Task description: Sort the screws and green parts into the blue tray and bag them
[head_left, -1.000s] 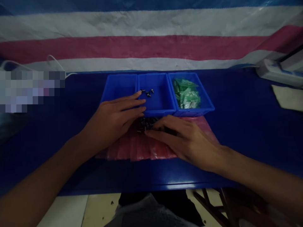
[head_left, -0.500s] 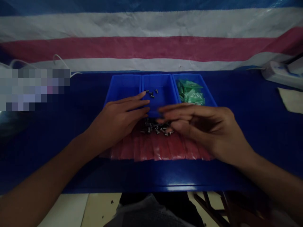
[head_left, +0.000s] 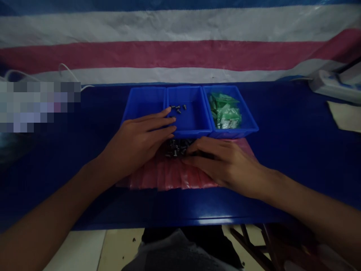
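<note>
My left hand rests palm down with its fingers apart, fingertips over the near left corner of the middle blue bin. Several dark screws lie inside that bin. In front of it a pile of screws sits on a row of red plastic bags. My right hand reaches into the right side of the pile, thumb and fingers brought together; what is between the fingertips is too small and hidden to make out.
Green bags fill part of the right bin. The left bin stands beside the middle one. A white power strip and a pale cloth-like piece lie at the far right of the blue table.
My right hand has come down and slightly left onto the screw pile, uncovering the front of the right bin. My left hand has stayed nearly still. The whole view has shifted slightly.
</note>
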Available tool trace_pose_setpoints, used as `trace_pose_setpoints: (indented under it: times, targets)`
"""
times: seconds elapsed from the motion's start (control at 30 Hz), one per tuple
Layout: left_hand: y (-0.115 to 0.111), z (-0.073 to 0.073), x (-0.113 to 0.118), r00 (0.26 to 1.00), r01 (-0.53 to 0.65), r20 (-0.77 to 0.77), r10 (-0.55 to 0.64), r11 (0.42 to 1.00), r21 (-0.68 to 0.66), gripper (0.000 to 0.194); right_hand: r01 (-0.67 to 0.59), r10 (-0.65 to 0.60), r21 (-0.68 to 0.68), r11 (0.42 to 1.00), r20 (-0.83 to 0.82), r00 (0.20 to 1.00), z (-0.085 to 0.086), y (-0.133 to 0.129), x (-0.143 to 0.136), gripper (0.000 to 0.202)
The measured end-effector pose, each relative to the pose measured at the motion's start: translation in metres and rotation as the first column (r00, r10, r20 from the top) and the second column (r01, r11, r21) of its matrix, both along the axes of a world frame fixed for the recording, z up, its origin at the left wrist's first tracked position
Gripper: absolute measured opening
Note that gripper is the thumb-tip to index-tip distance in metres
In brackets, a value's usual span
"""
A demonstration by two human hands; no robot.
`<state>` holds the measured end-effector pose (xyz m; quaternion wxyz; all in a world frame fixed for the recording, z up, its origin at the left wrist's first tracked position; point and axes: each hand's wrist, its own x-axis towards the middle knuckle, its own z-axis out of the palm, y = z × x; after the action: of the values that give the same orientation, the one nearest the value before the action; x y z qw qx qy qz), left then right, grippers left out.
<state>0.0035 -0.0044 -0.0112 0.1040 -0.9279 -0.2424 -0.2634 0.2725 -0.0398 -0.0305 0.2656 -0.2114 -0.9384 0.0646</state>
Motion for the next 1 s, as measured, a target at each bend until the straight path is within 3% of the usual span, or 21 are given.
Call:
trace_pose_setpoints:
  times: [0.13, 0.33, 0.43, 0.57, 0.67, 0.77, 0.83, 0.9, 1.0]
  targets:
    - [0.001, -0.001, 0.001, 1.0, -0.01, -0.003, 0.01, 1.0, -0.006, 0.024, 0.018, -0.018, 0.001, 1.0, -0.085, 0.996, -0.001, -0.002, 0.002, 0.026]
    - [0.004, -0.001, -0.001, 1.0, 0.003, -0.006, -0.004, 1.0, -0.018, 0.023, 0.027, -0.15, -0.315, 0.949, -0.372, 0.916, 0.016, -0.007, 0.004, 0.02]
    - [0.004, 0.0, -0.002, 1.0, 0.023, -0.01, -0.023, 1.0, -0.016, 0.023, -0.067, -0.226, -0.543, 0.837, -0.455, 0.861, 0.021, -0.007, 0.002, 0.014]
    - [0.002, 0.0, -0.002, 0.999, -0.016, -0.029, 0.015, 1.0, -0.022, 0.027, -0.167, -0.315, -0.777, 0.607, -0.428, 0.847, 0.021, -0.007, 0.001, 0.011]
    - [0.001, -0.001, -0.001, 0.999, -0.032, -0.023, 0.031, 0.999, -0.037, 0.026, -0.163, -0.368, -0.825, 0.541, -0.406, 0.837, 0.02, -0.006, 0.001, 0.008]
    - [0.0, -0.001, 0.0, 0.999, -0.032, -0.004, 0.032, 0.999, -0.039, 0.024, -0.209, -0.449, -0.813, 0.544, -0.492, 0.746, 0.023, -0.007, 0.0, 0.029]
    - [0.0, 0.0, 0.0, 0.999, -0.033, -0.002, 0.033, 0.999, -0.034, 0.023, -0.213, -0.468, -0.783, 0.584, -0.539, 0.7, 0.025, -0.008, 0.001, 0.044]
    - [0.001, 0.0, 0.001, 0.999, -0.034, -0.005, 0.034, 0.999, -0.029, 0.022, -0.128, -0.437, -0.723, 0.678, -0.537, 0.721, 0.025, -0.01, 0.002, 0.044]
    - [0.003, -0.001, 0.001, 1.0, -0.011, -0.007, 0.011, 1.0, -0.005, 0.025, 0.065, -0.276, -0.475, 0.878, -0.389, 0.879, 0.02, -0.011, 0.003, 0.035]
